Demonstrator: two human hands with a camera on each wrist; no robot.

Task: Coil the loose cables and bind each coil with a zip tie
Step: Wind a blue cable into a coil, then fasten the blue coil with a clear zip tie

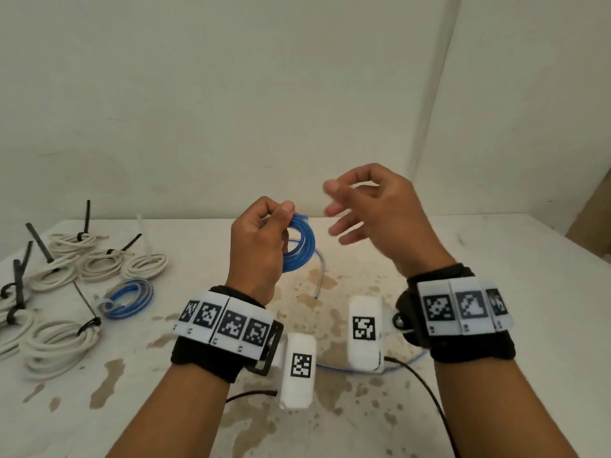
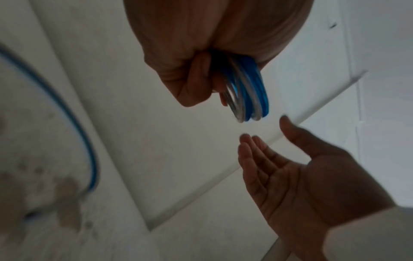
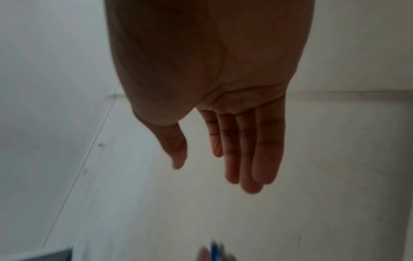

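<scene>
My left hand (image 1: pixel 261 239) is raised above the table and grips a small coil of blue cable (image 1: pixel 299 244) between thumb and curled fingers; the left wrist view shows the blue and clear loops (image 2: pixel 248 93) sticking out of the fist. A loose tail of the same cable (image 1: pixel 320 276) hangs from the coil to the tabletop and runs on under my wrists (image 1: pixel 410 360). My right hand (image 1: pixel 367 209) hovers just right of the coil with its fingers spread and straight, holding nothing. In the right wrist view its fingers (image 3: pixel 245 150) point away, empty.
The stained white table (image 1: pixel 330 424) stands against a white wall. At the left lie several white cable coils (image 1: pixel 59 345) bound with black zip ties (image 1: pixel 87 325), plus one blue coil (image 1: pixel 129 297). A thin black wire (image 1: pixel 426 388) trails from my right wrist.
</scene>
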